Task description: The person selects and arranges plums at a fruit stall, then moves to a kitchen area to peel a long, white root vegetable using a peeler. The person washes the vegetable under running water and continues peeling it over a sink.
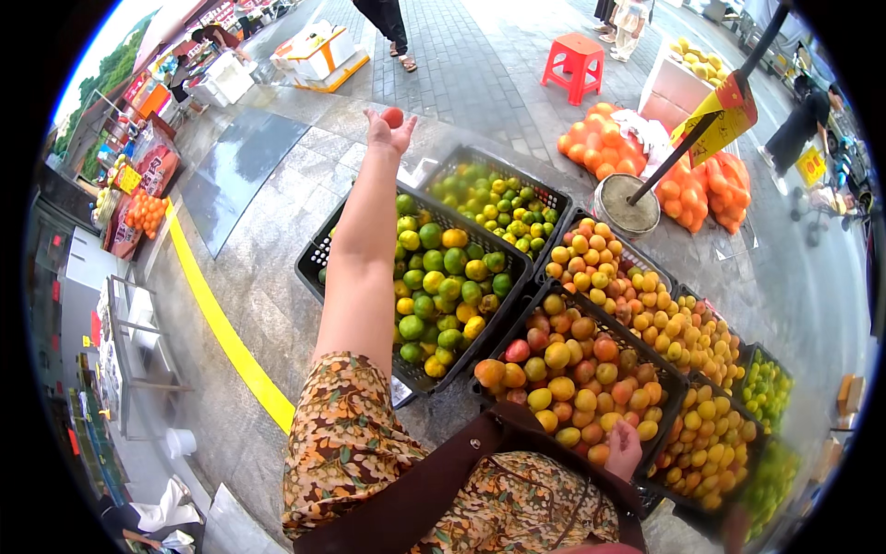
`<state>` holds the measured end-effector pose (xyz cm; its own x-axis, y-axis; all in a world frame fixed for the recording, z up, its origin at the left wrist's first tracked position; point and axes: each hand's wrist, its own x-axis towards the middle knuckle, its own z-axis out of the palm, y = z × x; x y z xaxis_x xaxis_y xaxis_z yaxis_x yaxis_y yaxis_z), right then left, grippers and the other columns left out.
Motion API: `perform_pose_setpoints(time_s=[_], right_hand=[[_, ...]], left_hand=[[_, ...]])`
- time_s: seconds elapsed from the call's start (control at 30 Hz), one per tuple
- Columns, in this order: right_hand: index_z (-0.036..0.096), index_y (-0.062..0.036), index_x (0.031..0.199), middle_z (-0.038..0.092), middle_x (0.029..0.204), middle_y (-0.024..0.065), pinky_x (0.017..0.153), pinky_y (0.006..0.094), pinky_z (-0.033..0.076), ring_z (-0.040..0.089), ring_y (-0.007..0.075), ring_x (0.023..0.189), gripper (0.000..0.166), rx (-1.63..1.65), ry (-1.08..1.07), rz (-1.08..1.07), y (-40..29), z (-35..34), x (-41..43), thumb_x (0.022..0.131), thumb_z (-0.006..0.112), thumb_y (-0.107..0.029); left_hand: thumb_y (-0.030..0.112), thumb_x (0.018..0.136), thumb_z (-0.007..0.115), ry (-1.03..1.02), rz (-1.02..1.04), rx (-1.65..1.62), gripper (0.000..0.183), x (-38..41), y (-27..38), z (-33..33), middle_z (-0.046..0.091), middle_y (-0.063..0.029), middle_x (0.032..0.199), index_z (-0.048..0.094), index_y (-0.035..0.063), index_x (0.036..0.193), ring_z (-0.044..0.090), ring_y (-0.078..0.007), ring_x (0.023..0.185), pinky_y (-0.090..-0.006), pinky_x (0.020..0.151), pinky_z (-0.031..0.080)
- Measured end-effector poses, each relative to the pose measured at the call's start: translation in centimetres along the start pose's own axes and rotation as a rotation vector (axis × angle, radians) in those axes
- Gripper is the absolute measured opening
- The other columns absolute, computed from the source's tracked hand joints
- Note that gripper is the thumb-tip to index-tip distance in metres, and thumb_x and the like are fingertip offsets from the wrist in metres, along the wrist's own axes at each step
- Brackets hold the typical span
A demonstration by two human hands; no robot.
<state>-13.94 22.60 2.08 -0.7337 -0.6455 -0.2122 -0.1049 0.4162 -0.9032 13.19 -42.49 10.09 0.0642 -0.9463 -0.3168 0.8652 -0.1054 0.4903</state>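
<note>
My left hand is stretched far forward past a black plastic crate of green and yellow citrus. A red round fruit rests between its spread thumb and fingers. My forearm crosses over the crate and hides part of the citrus. Close to my body, my right hand is above the near edge of a black crate of apricot-like fruit. Its fingers are curled beside an orange-red fruit; whether anything is inside them is hidden. A brown strap lies across my patterned top.
More crates hold small citrus, apricot-like fruit and green fruit. Beyond stands a dark pole in a concrete-filled bucket, by net bags of oranges. A red stool and a walking person are ahead.
</note>
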Motion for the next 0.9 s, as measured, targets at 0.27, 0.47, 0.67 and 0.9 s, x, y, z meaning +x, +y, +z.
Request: perform_pose_setpoints(time_s=[0.27,0.47,0.67,0.9], right_hand=[[0.058,0.0014,0.097,0.058,0.081,0.0047,0.067,0.0233,0.046,0.055,0.0098,0.073,0.016,-0.015,0.064,0.015,0.3,0.6,-1.7,0.082,0.057,-0.003],[0.06,-0.0046,0.092,0.055,0.076,0.0091,0.059,0.0283,0.046,0.057,0.0224,0.066,0.013,-0.219,0.032,-0.18,-1.4,0.0,-0.2,0.079,0.059,-0.009],[0.061,-0.0074,0.089,0.056,0.077,0.0073,0.061,0.0308,0.047,0.058,0.0231,0.069,0.012,-0.187,0.109,-0.222,-0.4,-1.4,-1.2,0.078,0.058,-0.008],[0.061,-0.0067,0.089,0.056,0.077,0.0086,0.061,0.0305,0.048,0.059,0.0237,0.07,0.011,-0.225,0.176,-0.275,0.7,-4.7,-2.1,0.078,0.058,-0.007]], left_hand=[[0.048,0.079,0.059,0.07,-0.336,0.145,0.089,4.1,-7.5,-4.5,0.014,-0.0246,0.139,0.003,0.0148,0.14,0.028,-0.0419,0.124,-0.0485,0.101,0.031],[0.027,0.091,0.047,-0.13,-0.66,0.6,0.027,3.8,-10.6,-7.9,0.051,-0.0183,0.105,0.052,0.003,0.101,0.054,-0.0306,0.098,-0.0369,0.08,0.052],[0.022,0.086,0.056,-0.577,-0.687,1.079,0.027,-7.9,-18.8,-0.3,0.058,-0.0105,0.092,0.055,0.0031,0.106,0.058,-0.0224,0.085,-0.0287,0.071,0.05],[0.024,0.09,0.05,-0.983,-0.593,1.337,0.025,-20.6,-22.5,3.9,0.057,-0.0035,0.086,0.053,0.0046,0.106,0.058,-0.0116,0.077,-0.0227,0.068,0.047]])
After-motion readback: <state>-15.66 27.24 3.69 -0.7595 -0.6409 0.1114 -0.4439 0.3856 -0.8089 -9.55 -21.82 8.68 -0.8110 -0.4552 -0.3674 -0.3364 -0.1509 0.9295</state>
